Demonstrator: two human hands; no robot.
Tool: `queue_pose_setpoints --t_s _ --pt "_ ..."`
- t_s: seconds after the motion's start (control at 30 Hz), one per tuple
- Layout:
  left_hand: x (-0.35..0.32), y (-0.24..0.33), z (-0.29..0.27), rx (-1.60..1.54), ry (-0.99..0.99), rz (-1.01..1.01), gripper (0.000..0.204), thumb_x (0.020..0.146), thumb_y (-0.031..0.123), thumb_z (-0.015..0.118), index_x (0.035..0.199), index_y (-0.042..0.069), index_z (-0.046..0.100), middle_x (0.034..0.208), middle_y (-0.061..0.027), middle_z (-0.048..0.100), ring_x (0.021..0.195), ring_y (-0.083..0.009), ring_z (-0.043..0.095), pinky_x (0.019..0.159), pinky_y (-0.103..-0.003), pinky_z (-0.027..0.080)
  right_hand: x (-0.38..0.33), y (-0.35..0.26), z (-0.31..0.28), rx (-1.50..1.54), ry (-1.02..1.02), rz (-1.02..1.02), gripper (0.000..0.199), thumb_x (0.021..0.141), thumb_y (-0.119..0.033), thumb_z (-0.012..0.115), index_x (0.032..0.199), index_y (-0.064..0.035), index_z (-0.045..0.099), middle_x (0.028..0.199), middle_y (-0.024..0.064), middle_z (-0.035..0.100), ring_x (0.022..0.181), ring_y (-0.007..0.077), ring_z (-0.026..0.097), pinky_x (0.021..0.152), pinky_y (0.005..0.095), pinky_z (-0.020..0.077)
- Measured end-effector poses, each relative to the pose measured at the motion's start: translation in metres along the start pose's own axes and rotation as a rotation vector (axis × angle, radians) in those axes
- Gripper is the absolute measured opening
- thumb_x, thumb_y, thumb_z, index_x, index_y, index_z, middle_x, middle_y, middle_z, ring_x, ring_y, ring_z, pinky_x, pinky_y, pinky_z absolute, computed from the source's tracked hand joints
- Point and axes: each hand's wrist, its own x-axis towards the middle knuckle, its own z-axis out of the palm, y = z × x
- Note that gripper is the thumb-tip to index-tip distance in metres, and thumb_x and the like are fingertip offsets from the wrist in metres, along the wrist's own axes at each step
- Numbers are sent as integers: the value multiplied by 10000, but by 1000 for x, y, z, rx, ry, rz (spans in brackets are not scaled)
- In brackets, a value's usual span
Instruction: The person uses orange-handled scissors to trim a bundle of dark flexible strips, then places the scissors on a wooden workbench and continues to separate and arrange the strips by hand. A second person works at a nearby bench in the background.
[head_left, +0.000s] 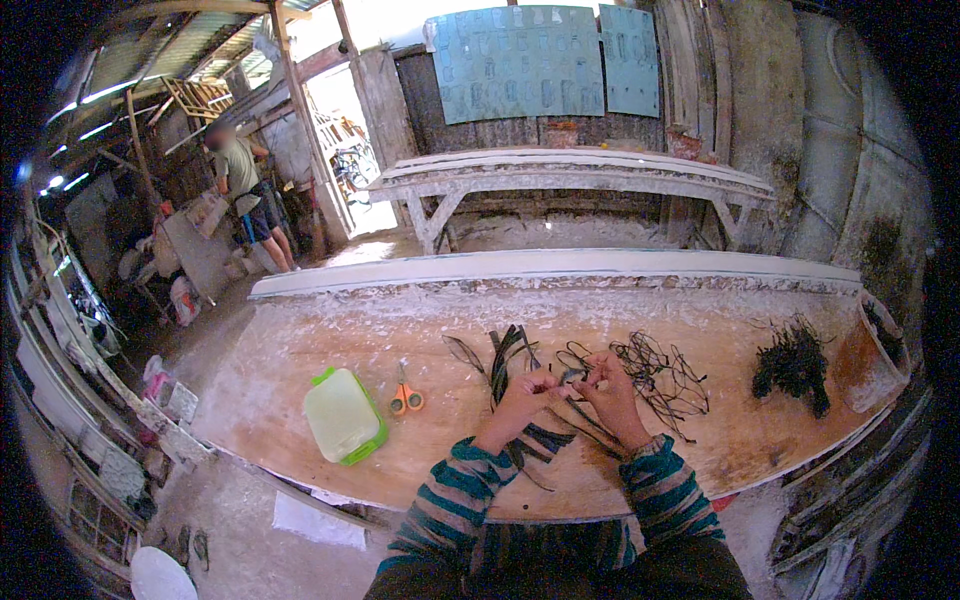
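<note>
Over the wooden table [290, 350], my left hand [522, 402] and my right hand [614, 402] are close together, fingers pinched. Between them they hold a narrow black strip [594, 428], whose tail hangs toward the table's near edge. Flat black strips [503, 362] lie beyond and beneath my left hand. A loose tangle of thin black cord [660, 372] spreads beside my right hand, and some of it loops close to the fingertips. The fingers hide just how strip and cord meet. Orange-handled scissors [405, 398] rest to the left of my left hand.
A pale box with green edges [346, 415] lies left of the scissors. At the right are a bundle of black cords [790, 366] and a worn bucket [872, 352]. A white ledge [560, 265] borders the far side. Beyond, a person [243, 185] stands at the left.
</note>
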Motion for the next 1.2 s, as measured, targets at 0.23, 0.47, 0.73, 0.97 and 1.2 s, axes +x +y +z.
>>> queue_pose_setpoints --t_s 0.23,0.47,0.73,0.97,1.2 --pt "-9 8 17 92 -380 100 208 771 189 674 696 34 557 646 39 487 642 -51 452 577 -214 365 10 1 -14 -86 68 91 275 697 40 595 955 -54 582 674 18 509 637 112 472 617 245 397" --pt "-5 12 2 49 -31 -39 179 755 207 690 760 56 596 655 40 496 612 -47 437 534 -207 349 9 0 -15 -162 209 -91 200 747 4 560 925 -61 625 882 72 548 867 197 499 769 288 397" --pt "7 -13 -19 197 442 66 143 800 101 584 908 26 640 876 -39 598 755 -105 535 669 -238 433 9 5 -18 -2 31 100 37 759 -62 607 773 -28 609 919 63 558 852 170 535 780 270 408" --pt "9 -16 -21 113 515 1 166 812 66 545 943 13 632 895 -48 614 816 -124 561 718 -234 438 -5 -18 -13 712 -368 232 116 789 -138 625 782 -22 613 1038 70 552 866 146 546 805 278 423" --pt "7 -11 -17 -182 539 -144 139 762 50 595 898 29 617 776 -10 590 660 -76 508 590 -204 407 -15 -12 -10 696 -623 155 184 841 -125 563 985 -31 630 1222 121 489 1072 195 508 883 316 416"
